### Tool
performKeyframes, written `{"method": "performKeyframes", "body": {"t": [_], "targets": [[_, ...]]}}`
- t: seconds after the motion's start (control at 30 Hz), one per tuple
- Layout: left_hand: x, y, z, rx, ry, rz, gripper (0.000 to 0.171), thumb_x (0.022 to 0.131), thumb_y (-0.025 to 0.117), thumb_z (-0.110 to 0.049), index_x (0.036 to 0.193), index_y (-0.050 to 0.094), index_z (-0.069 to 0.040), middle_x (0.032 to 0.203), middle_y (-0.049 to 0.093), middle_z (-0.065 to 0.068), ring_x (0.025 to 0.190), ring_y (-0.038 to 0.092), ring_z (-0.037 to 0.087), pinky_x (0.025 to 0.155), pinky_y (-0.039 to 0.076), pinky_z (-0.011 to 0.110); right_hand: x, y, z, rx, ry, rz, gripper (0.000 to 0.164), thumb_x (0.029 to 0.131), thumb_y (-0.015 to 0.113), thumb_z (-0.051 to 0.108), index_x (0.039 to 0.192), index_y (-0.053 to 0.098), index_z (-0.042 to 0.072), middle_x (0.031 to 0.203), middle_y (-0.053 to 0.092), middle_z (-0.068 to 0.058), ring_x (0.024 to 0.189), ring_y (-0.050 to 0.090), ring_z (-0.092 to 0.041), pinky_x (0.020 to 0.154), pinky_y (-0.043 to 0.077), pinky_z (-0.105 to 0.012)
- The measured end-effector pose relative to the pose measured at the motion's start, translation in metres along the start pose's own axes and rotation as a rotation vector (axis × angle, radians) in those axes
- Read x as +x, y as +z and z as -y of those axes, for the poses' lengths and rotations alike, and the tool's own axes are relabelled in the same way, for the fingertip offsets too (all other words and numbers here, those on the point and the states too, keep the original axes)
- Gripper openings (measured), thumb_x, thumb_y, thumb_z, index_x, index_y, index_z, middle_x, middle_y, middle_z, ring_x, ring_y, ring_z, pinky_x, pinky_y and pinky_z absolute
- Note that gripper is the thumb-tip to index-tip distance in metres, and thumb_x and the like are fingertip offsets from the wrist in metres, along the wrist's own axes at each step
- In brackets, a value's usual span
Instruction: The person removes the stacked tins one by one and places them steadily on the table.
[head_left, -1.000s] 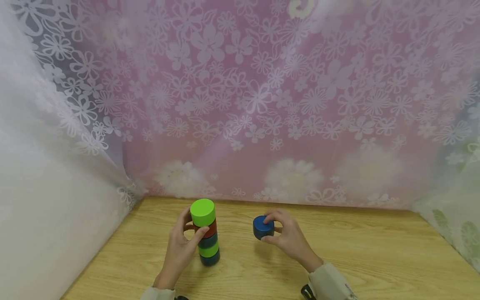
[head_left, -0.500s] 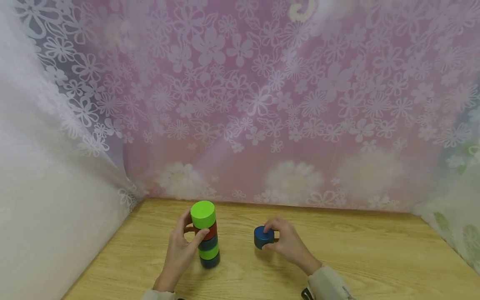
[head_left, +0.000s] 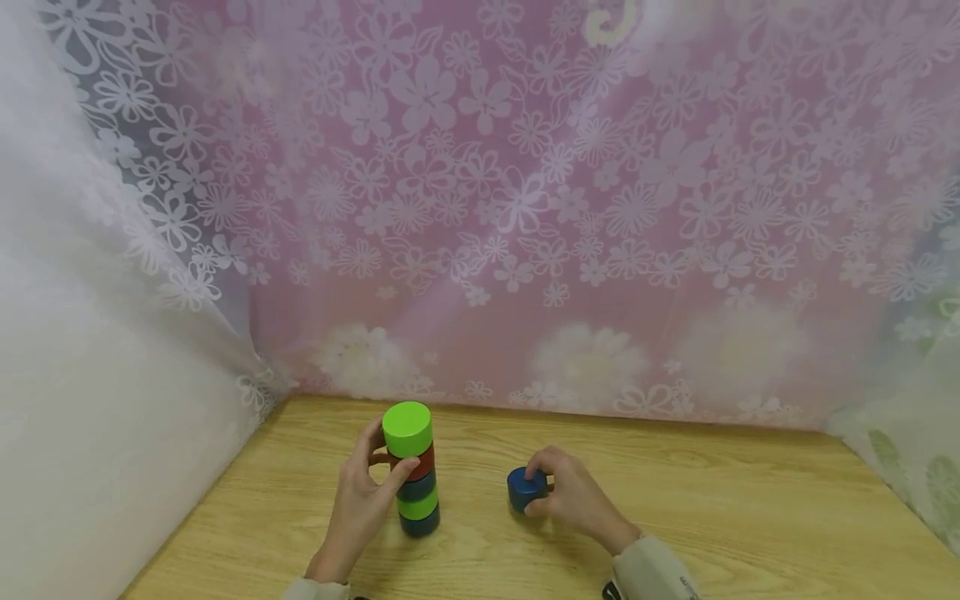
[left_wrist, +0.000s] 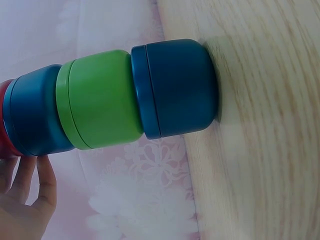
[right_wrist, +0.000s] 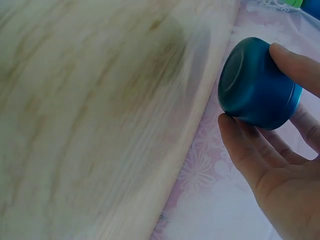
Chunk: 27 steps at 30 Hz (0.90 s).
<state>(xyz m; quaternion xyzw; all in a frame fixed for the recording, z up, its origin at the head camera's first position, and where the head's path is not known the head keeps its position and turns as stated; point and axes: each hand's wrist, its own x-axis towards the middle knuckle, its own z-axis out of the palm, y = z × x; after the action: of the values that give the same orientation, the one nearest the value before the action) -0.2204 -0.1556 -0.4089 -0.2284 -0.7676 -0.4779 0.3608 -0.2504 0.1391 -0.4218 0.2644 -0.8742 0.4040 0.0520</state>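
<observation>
A stack of small round lidded tins stands upright on the table in the head view. From top to bottom it runs green tin [head_left: 407,428], red tin [head_left: 424,463], blue tin [head_left: 417,487], green tin [head_left: 417,506] and dark blue tin [left_wrist: 182,87]. My left hand [head_left: 362,490] grips the stack around the red tin, thumb in front and fingers behind. To the right, my right hand [head_left: 579,502] holds a separate blue tin [right_wrist: 260,85] between thumb and fingers. The right wrist view shows its underside, tilted and slightly above the tabletop.
The wooden table [head_left: 720,508] reaches back to a pink floral curtain [head_left: 487,208]. A pale sheet [head_left: 112,375] hangs along the left edge, and another curtain panel [head_left: 915,433] hangs at the right.
My right hand has lowered the blue tin toward the tabletop, and it is nearer to me in the head view. The left hand and the stack stay in place.
</observation>
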Motion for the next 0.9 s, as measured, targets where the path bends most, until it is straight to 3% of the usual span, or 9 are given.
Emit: {"method": "performKeyframes", "body": {"t": [0.37, 0.7, 0.9], "targets": [[-0.0006, -0.0006, 0.0013, 0.007, -0.036, 0.008, 0.065, 0.084, 0.079, 0.006, 0.141, 0.049, 0.003, 0.118, 0.067, 0.012, 0.103, 0.063, 0.016, 0.076, 0.058, 0.033, 0.0019, 0.0062, -0.0027, -0.017, 0.008, 0.062, 0.036, 0.068, 0.09, -0.003, 0.091, 0.064, 0.007, 0.103, 0.061, -0.008, 0.1, 0.064, -0.038, 0.08, 0.059, -0.047], [-0.0006, -0.0009, 0.0027, 0.015, -0.047, 0.015, 0.066, 0.083, 0.08, 0.005, 0.141, 0.049, 0.003, 0.118, 0.067, 0.012, 0.104, 0.063, 0.015, 0.076, 0.058, 0.032, 0.0037, 0.0079, -0.0013, 0.013, -0.005, 0.086, 0.036, 0.068, 0.089, -0.006, 0.09, 0.062, 0.005, 0.101, 0.059, -0.01, 0.103, 0.063, -0.046, 0.081, 0.059, -0.049], [-0.0005, -0.0006, 0.0022, 0.012, -0.05, 0.013, 0.065, 0.084, 0.08, 0.006, 0.141, 0.049, 0.003, 0.118, 0.067, 0.012, 0.103, 0.063, 0.015, 0.076, 0.058, 0.032, 0.0032, 0.0098, -0.001, -0.008, -0.014, 0.077, 0.036, 0.068, 0.089, -0.007, 0.089, 0.061, 0.006, 0.104, 0.059, -0.011, 0.104, 0.062, -0.043, 0.081, 0.06, -0.047]]}}
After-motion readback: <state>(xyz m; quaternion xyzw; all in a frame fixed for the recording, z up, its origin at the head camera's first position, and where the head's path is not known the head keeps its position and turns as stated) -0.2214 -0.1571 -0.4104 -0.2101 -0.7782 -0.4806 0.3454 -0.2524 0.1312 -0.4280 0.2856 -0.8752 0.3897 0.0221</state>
